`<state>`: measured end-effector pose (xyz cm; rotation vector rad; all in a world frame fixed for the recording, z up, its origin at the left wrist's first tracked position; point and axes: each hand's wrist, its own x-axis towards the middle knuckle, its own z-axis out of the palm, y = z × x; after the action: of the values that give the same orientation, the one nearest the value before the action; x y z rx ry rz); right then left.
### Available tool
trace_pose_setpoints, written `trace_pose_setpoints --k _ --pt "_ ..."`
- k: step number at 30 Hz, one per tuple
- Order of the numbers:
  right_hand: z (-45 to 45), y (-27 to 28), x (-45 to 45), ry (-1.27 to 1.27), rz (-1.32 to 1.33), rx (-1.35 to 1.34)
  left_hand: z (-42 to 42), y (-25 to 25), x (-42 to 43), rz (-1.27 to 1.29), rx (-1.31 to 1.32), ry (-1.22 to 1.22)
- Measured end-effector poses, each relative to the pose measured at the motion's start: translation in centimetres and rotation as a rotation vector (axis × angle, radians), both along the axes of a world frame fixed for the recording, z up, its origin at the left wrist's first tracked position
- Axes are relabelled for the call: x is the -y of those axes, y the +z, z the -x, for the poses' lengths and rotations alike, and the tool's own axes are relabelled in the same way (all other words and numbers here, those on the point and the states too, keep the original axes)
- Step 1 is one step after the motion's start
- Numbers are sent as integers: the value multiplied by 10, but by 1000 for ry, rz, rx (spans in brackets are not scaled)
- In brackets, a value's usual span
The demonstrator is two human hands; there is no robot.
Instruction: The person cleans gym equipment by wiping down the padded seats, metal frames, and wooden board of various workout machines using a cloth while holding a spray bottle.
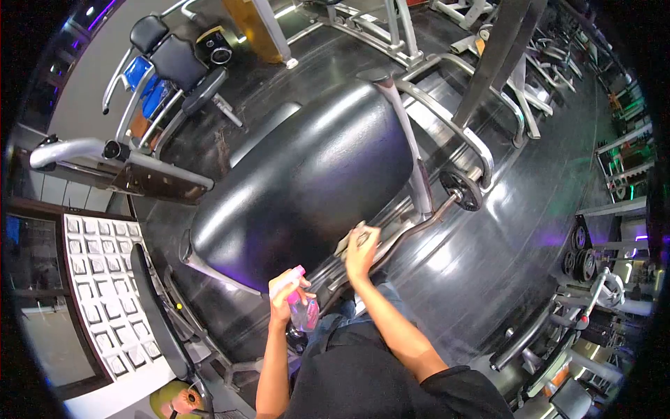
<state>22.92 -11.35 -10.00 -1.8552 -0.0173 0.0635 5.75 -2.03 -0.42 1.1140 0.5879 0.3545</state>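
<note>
Holding, left hand (282, 297): pink-topped clear spray bottle (308, 315)
Right hand (360, 258): our gripped pale cloth (342, 246)
Black padded bench (307, 167): contact likely needs flat cloth

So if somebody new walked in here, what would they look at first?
Probably the big shiny black pad, because it fills the middle of the view. Next might be the bright pink spray bottle in the left hand, just below the pad, while the right hand holds what looks like a pale cloth by its near edge. Over on the left, the white panel of little squares stands out too.
</note>
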Motion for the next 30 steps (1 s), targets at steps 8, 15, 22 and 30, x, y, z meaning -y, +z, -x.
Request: trace_pose_setpoints --k 8,15,22,30 --pt "59 -6 0 138 -17 -118 45 0 -5 -4 -44 37" --pt "8 -5 -2 -89 -36 -136 96 -2 -8 3 -31 54" --pt "139 -4 -34 115 -31 49 138 -11 -4 31 9 74" --pt "87 -6 -20 34 -86 23 162 -11 -9 27 58 93"
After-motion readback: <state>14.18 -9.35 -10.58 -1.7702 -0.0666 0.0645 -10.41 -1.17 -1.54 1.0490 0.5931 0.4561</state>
